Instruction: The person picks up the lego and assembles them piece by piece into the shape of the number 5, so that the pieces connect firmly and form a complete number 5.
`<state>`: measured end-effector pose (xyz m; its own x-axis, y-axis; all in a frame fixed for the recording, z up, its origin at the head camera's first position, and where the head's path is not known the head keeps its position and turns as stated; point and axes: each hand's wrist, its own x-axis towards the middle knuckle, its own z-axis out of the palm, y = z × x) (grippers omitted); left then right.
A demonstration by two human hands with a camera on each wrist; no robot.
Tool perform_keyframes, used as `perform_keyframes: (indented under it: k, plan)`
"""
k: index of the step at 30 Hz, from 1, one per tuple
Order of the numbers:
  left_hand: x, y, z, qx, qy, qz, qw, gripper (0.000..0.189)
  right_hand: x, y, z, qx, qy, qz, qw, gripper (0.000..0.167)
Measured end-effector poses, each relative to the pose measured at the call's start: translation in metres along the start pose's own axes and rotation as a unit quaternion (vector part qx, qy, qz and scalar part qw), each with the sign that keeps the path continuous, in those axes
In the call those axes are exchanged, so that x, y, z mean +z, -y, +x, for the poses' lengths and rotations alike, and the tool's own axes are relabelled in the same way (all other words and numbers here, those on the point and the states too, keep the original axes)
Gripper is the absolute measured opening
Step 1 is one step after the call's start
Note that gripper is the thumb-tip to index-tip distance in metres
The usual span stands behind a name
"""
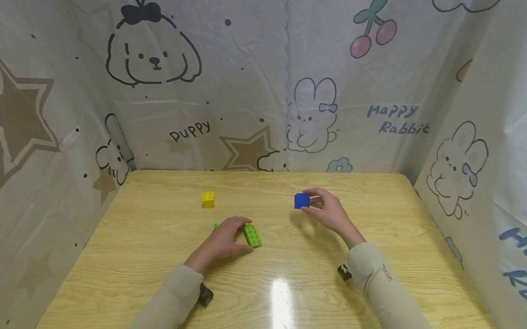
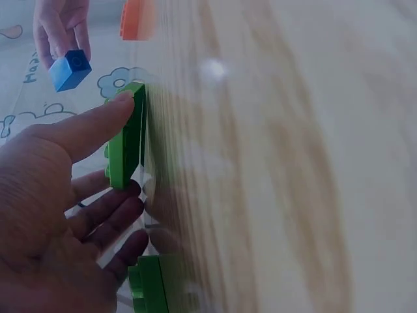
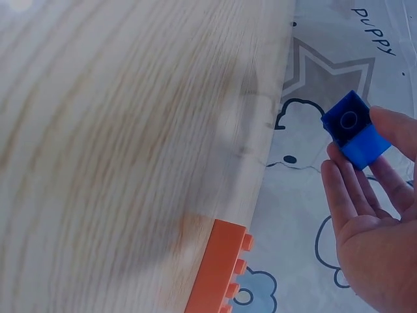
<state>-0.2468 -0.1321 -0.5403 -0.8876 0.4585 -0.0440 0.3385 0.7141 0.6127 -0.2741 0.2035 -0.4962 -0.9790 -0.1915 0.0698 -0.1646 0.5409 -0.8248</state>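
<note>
A person's left hand (image 1: pixel 223 238) pinches a long lime-green plastic brick (image 1: pixel 252 235), studs up, by its ends. The right hand (image 1: pixel 329 212) holds a square blue plastic brick (image 1: pixel 301 200) above the wood-grain surface (image 1: pixel 158 245). A second green plastic brick (image 2: pixel 150 285) sits beside the left hand, a studded orange plastic brick (image 3: pixel 216 267) near the right; beyond the left stands a square yellow plastic brick (image 1: pixel 208 200).
</note>
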Motion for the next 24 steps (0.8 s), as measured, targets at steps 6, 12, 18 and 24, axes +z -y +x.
perform_keyframes:
  k: [6, 12, 18, 24]
  plan:
    - [0.001, -0.002, -0.001, 0.016, -0.013, 0.024, 0.9995, 0.065, 0.002, -0.002, 0.000, 0.005, 0.006, 0.007, 0.9999, 0.052]
    - [0.000, -0.005, 0.000, 0.017, -0.014, 0.034, 0.9992, 0.057, 0.007, -0.001, -0.002, 0.013, 0.009, 0.006, 0.9999, 0.051]
    - [0.001, -0.003, 0.004, 0.034, -0.011, 0.050, 0.9981, 0.051, 0.013, -0.002, -0.002, 0.013, 0.019, 0.011, 0.9997, 0.050]
    - [0.002, -0.001, 0.007, 0.042, -0.010, 0.061, 0.9972, 0.042, 0.018, -0.002, -0.004, 0.009, 0.024, 0.017, 0.9995, 0.049]
